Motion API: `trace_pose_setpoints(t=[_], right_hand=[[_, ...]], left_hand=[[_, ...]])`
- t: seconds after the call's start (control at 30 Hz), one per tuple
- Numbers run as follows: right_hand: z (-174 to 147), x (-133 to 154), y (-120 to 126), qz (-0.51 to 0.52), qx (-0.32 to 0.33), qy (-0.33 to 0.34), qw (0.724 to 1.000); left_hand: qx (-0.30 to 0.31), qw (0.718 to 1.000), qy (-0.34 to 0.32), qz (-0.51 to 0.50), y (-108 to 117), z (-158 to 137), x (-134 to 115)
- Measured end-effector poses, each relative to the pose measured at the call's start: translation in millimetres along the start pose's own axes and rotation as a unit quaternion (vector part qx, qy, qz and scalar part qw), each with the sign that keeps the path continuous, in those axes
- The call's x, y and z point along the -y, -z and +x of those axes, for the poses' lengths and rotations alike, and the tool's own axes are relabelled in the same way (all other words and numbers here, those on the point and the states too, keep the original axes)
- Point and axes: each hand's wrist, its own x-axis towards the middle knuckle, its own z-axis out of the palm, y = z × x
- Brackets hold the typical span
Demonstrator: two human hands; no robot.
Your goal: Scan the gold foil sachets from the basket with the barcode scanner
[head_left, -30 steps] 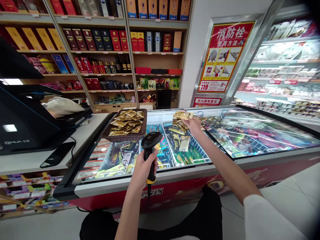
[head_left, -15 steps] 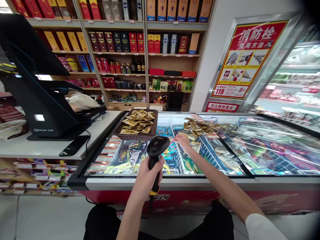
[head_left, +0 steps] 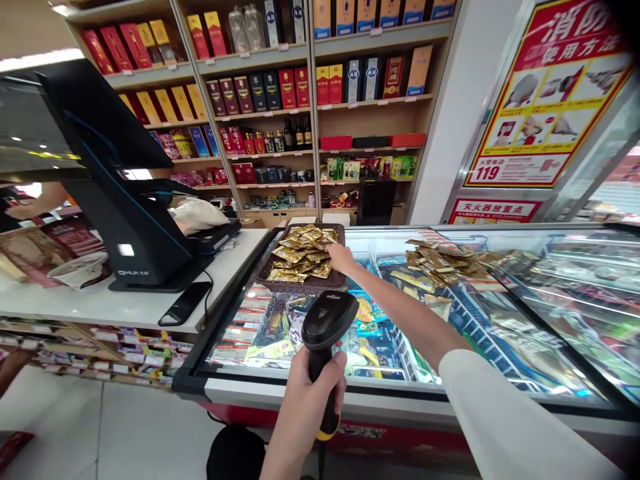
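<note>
My left hand (head_left: 313, 400) is wrapped round the grip of a black handheld barcode scanner (head_left: 330, 320) with a yellow base, held upright in front of the freezer. My right hand (head_left: 341, 258) reaches over the right rim of a brown wicker basket (head_left: 300, 284). Its fingers are bent together at the edge of a heap of small gold foil packets (head_left: 305, 248), closed on one of them as far as I can see; the fingertips are partly hidden. A second, loose pile of gold packets (head_left: 440, 260) lies on the freezer's glass to the right.
A glass-topped chest freezer (head_left: 260, 392) holds bagged goods. At left, a counter (head_left: 150, 317) carries a checkout screen (head_left: 125, 180), a black phone-like device (head_left: 185, 303) and a white bag (head_left: 197, 215). Shelves of boxed bottles (head_left: 270, 93) stand behind. Another person's arm (head_left: 43, 200) shows far left.
My right hand has moved left, from beside the loose pile to the packets in the basket. My left hand still holds the scanner. The view has turned left.
</note>
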Motion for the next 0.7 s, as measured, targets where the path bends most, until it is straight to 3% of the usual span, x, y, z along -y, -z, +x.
trace_pose_setpoints(t=[0.17, 0.3, 0.4, 0.7], right_hand=[[26.6, -6.2, -18.3, -0.091, 0.045, -0.017, 0.995], [26.6, -18.0, -22.5, -0.107, 0.01, -0.024, 0.994], [19.4, -22.0, -20.0, -0.085, -0.037, -0.02, 0.996], [-36.9, -12.9, -6.0, 0.059, -0.061, 0.016, 0.996]], left_hand=[[-0.006, 0.999, 0.02, -0.03, 15.5, 18.9, 5.1], [-0.011, 0.999, 0.043, -0.02, 19.5, 25.2, 6.4], [-0.004, 0.999, 0.041, -0.009, 19.3, 27.5, 7.4], [0.011, 0.999, 0.045, 0.024, 21.6, 14.8, 11.1]])
